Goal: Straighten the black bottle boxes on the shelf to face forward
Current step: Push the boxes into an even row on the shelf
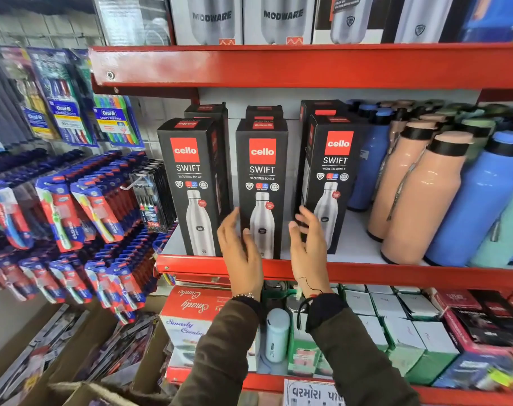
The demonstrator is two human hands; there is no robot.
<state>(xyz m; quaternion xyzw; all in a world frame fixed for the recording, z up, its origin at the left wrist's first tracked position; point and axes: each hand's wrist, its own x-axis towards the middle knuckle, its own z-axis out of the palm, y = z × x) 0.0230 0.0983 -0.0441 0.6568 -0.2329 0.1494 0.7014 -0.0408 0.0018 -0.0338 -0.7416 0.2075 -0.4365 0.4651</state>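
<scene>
Sleeves: two dark olive sleeves (226,356) reach up from the bottom edge toward the shelf.
Left hand: the left hand (239,250) is raised in front of the lower left edge of the middle box (261,183), fingers spread and loose, gripping nothing; whether the thumb touches the box cannot be told.
Right hand: the right hand (308,244) is held in the gap between the middle box and the right box (331,183), fingers open and slightly curled, gripping nothing; the fingertips overlap the right box's lower left corner, and contact cannot be told.
Black boxes: three front boxes stand upright at the front of the red shelf (396,275), with more black boxes behind each.
Left box: the left box (190,186) is turned slightly, its right side showing.
Middle box: faces forward.
Right box: angled, its left side showing.
Beside them: peach bottles (416,200) and blue bottles (478,206) stand to the right on the same shelf.
Left of shelf: toothbrush packs (73,212) hang on a rack.
</scene>
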